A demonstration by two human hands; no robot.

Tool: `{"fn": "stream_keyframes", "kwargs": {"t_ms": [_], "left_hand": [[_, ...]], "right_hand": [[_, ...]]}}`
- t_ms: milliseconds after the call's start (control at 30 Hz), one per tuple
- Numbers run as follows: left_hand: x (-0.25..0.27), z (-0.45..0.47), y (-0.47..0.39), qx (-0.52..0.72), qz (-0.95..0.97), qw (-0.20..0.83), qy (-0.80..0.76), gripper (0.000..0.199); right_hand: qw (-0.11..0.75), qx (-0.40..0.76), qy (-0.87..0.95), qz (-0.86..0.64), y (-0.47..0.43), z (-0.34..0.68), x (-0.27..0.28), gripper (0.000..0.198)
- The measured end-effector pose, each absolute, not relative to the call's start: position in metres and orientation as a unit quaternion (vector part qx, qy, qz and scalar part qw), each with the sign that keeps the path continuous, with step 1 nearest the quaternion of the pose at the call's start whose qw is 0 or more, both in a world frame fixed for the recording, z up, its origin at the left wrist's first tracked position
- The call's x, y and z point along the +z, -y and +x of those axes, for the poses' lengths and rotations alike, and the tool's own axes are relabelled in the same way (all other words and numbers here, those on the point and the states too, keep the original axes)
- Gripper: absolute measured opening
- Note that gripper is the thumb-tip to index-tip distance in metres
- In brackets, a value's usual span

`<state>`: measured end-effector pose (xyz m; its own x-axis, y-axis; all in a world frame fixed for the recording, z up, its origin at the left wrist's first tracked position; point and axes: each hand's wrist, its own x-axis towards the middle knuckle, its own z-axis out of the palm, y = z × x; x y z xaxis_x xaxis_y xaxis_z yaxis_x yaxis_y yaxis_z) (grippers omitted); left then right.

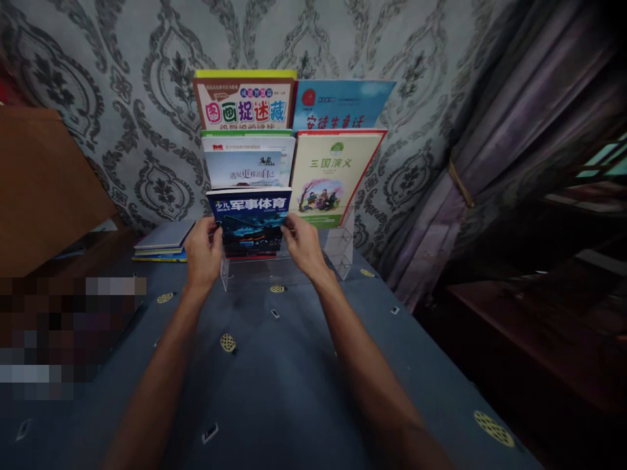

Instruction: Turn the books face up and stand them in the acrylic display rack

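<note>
A dark blue book (252,225) stands upright at the lower left front of a clear tiered book rack (339,251). My left hand (203,251) grips its left edge, thumb on the cover. On the opposite edge, the fingers of my right hand (304,245) are closed. Behind it rises a pale blue-white book (245,170), and above that a book with a brown border and colourful lettering (245,104). To the right, a light green book with a red edge (337,176) fills the lower tier, below a blue book (343,104).
Several books lie in a stack (164,238) left of the rack. The bed-like surface wears a dark blue patterned cloth (274,378). A cardboard box (53,189) is at the left, patterned wallpaper (147,98) behind, and a tied purple curtain (441,196) at the right.
</note>
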<state>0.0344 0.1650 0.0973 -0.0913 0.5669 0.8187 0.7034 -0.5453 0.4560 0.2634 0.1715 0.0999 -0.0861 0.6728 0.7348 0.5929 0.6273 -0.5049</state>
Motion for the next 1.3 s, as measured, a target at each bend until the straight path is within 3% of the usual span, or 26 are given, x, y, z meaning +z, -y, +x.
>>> {"fn": "stream_keyframes", "kwargs": {"t_ms": [433,667,1000,1300], "left_hand": [[0.081,0.039,-0.166,-0.450,-0.663,0.163,0.576,0.032],[0.081,0.044,-0.166,-0.425,-0.662,0.182,0.589,0.034],[0.082,0.046,-0.176,-0.460,-0.643,0.179,0.585,0.025],[0.085,0.036,-0.179,-0.493,-0.657,0.136,0.554,0.017]], "right_hand": [[0.472,0.031,0.697,-0.539,-0.177,0.250,0.083,0.032],[0.384,0.014,0.702,-0.600,-0.170,0.246,0.086,0.031],[0.511,0.070,0.680,-0.522,-0.180,0.247,0.080,0.034],[0.516,0.072,0.664,-0.536,-0.187,0.247,0.075,0.034]]}}
